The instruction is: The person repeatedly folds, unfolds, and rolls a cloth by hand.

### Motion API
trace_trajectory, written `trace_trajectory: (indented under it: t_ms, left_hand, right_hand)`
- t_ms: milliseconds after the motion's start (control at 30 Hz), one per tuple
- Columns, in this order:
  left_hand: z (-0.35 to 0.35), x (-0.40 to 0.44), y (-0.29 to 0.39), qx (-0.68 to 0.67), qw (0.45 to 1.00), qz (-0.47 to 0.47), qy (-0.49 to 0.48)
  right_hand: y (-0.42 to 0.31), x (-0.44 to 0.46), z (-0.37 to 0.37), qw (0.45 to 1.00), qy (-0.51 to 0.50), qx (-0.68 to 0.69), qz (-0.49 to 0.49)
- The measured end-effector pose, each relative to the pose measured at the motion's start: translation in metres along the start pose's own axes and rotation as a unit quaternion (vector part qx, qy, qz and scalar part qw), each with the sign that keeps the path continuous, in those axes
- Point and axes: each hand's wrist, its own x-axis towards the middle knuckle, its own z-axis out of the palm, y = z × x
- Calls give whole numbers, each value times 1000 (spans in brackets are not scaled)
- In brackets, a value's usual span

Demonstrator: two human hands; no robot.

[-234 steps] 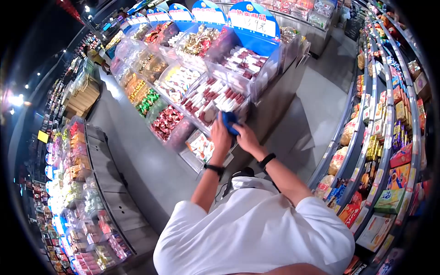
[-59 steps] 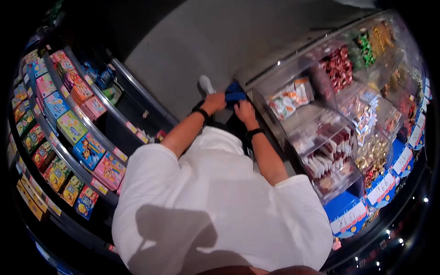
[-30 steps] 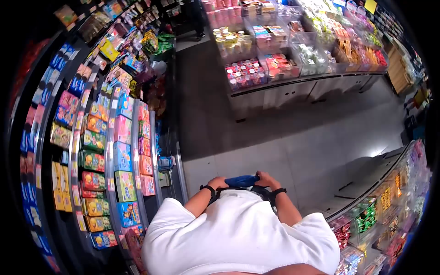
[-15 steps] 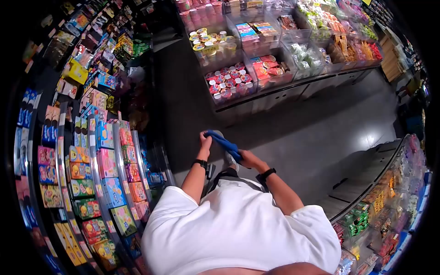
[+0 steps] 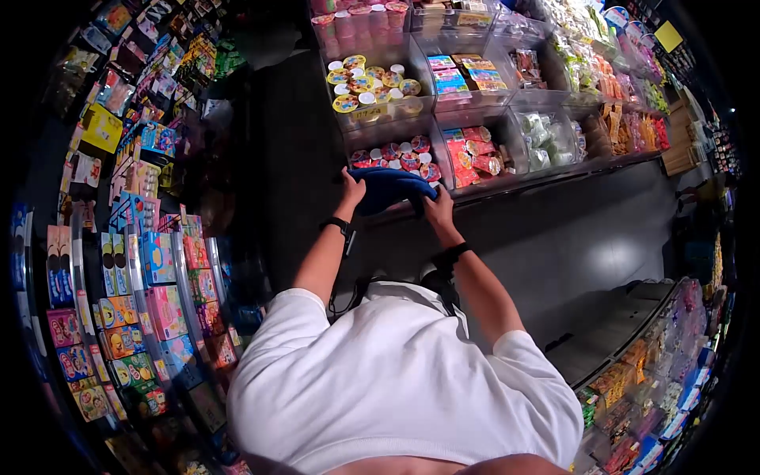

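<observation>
A soft, matte blue cloth [image 5: 389,187] is spread between the person's two bare hands, in front of the near row of clear plastic bins [image 5: 434,119]. The left hand [image 5: 353,192] pinches one end between thumb and fingers; the right hand [image 5: 438,209] grips the other end the same way. The cloth's long axis runs crosswise to the body, left to right, its right end slightly nearer the person. Its upper edge bows in a shallow arch, and loose folds gather toward the right hand.

The smooth, boxy bins hold small round cups with red lids [image 5: 412,161], cups with yellow lids [image 5: 354,62] and flat red packets [image 5: 461,162]. Glossy cardboard boxes [image 5: 165,312] line curved shelves on the left. The person wears a white shirt [image 5: 404,372] and a dark band on each wrist.

The cloth hides some fingertips and part of a bin's front. Whether it touches the bin cannot be told. The shelves' lower end fades into shadow, its labels unreadable.
</observation>
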Motion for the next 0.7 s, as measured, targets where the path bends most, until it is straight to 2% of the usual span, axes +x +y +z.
trace_trajectory:
  t_ms: [33,67,133,200,267,333,400,433,467,567,667,700]
  left_hand:
    - [8,13,-2,-3,1000,8,15]
    - [9,18,7,-5,999,15,32]
    - [10,31,29,-1,998,22,53]
    - [16,56,29,31,994,36,100]
    - [15,72,43,-2,993,-25,115]
    - [29,101,38,-7,973,-87,215]
    - [16,99,80,73,958,-174,214]
    - [14,101,86,66,959,-188,204]
    - [15,103,88,92,952,-181,229]
    - [19,117,72,205,944,-207,158]
    - [22,113,72,182,949,-194,167]
    - [25,108,72,211,941,-171,202]
  right_hand:
    - [3,20,-7,1000,15,-16,-20]
    - [20,49,-3,992,54,-67,-95]
    - [-1,90,-15,985,37,-121,-113]
    - [-39,132,-24,985,-5,-157,-72]
    - [-39,176,-15,965,44,-155,-207]
    - [-44,208,-2,963,37,-159,-212]
    - [-45,224,2,952,55,-186,-238]
    - [-40,233,3,952,38,-189,-238]
    - [-38,238,1,960,6,-205,-191]
    - [-14,241,-6,949,-48,-244,-195]
    - [1,240,7,950,21,-247,-191]
    - [2,241,10,950,8,-255,-179]
